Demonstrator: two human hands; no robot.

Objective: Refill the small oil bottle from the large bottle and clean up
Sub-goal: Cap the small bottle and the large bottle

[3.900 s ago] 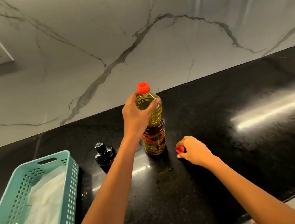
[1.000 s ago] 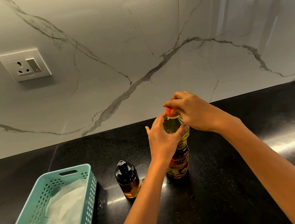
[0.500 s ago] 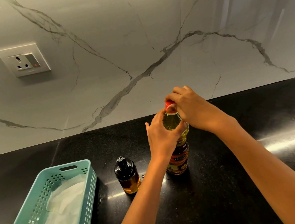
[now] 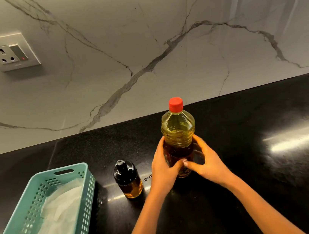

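Left hand (image 4: 163,168) and right hand (image 4: 207,162) clamp large bottle (image 4: 178,131) mid-frame: upright, red cap (image 4: 175,104) on, yellow oil inside.

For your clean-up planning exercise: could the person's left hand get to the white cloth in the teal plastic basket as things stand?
Probably yes. The left hand would first have to release the large oil bottle; the white cloth lies uncovered in the open-topped teal plastic basket to its left.

No text can be read; the large bottle's (image 4: 178,133) label is hidden by hands.
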